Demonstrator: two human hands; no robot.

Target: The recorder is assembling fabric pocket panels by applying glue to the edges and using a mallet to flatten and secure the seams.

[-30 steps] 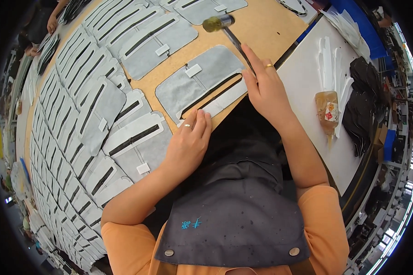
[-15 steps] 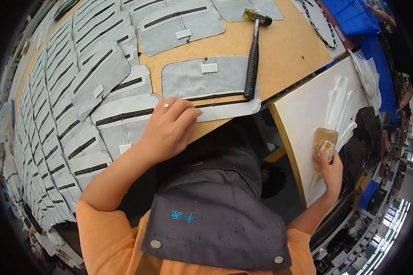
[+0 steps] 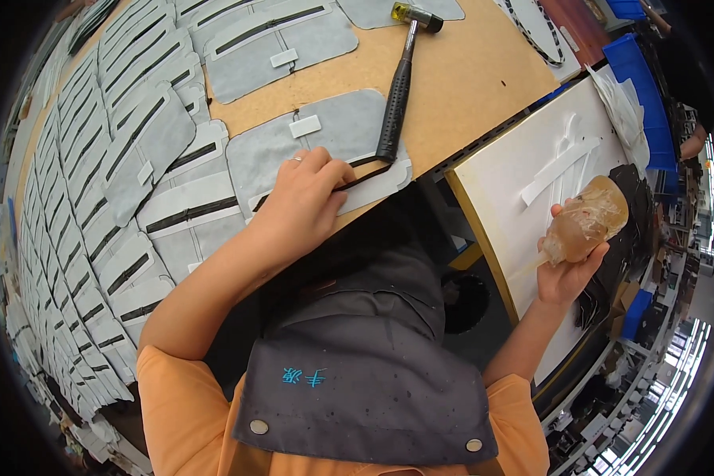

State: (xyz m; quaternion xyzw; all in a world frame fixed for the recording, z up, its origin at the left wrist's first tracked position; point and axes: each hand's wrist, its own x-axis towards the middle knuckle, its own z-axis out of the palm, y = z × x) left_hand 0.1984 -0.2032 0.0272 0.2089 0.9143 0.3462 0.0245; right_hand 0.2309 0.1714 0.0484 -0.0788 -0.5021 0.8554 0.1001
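My left hand [image 3: 308,198] lies on a grey fabric panel [image 3: 325,115] at the table's near edge. Its fingers are curled and pressed onto the panel's near strip, beside a black zipper-like band [image 3: 363,178]. A small white rectangle [image 3: 305,126] is on the panel. Across the panel's right side rests the handle of a mallet [image 3: 396,103] with a yellow and black head. My right hand [image 3: 567,274] is wrapped round a cloudy tan glue bottle [image 3: 593,218], tilted, its narrow tip [image 3: 541,260] pointing down-left over a white board [image 3: 504,222]. Palm and fingertips show partly.
White strips [image 3: 561,170] lie on the board, one across the others. Dark cut pieces [image 3: 631,206] are piled to its right. Many similar grey panels [image 3: 147,151] overlap on the left. Blue bins [image 3: 641,95] stand at the far right, where another person's arm [image 3: 694,143] shows.
My right hand has raised and turned the glue bottle, now tilted. One white strip lies across the others instead of fanned alongside. My left hand stays on the panel; the whole view has shifted.
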